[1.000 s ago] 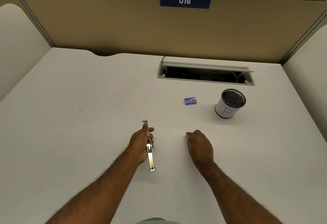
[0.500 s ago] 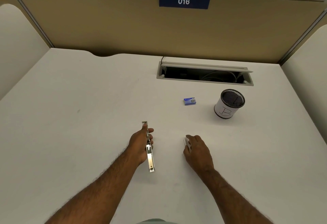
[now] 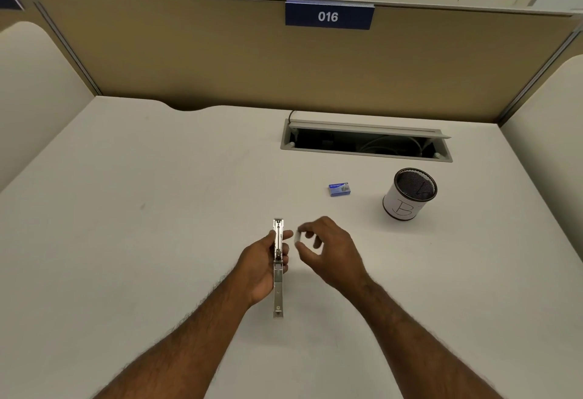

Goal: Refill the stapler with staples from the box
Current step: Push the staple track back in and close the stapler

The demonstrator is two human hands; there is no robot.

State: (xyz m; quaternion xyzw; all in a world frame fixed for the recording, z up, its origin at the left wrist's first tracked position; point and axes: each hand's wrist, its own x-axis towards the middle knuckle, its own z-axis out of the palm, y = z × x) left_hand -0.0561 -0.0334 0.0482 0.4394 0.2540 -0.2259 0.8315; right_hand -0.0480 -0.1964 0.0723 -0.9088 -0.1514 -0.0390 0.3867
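the right hand (image 3: 328, 250) is hovering just above the desk, thumb and forefinger pinching a small pale strip (image 3: 297, 238), by the look of it a stick of staples, though it is too small and blurred to be sure; the other fingers are curling loosely; just beside it the left hand (image 3: 263, 264) is wrapping around the middle of the metal stapler (image 3: 278, 267), which is lying lengthwise, opened out long and flat, its far tip pointing away from the person and its near end projecting past the palm; strip and stapler are near each other but not touching; further off, the blue staple box (image 3: 339, 189) is sitting on the white desk (image 3: 157, 209), well apart from both hands, with a mesh pen cup (image 3: 410, 193) marked with a letter b to its right and the cable hatch (image 3: 367, 143) beyond; the step in hand seems to be the loading itself; the next move is calling for turning the strip legs-down, lining it with the open channel, and sliding it in while the left hand is bracing the stapler.
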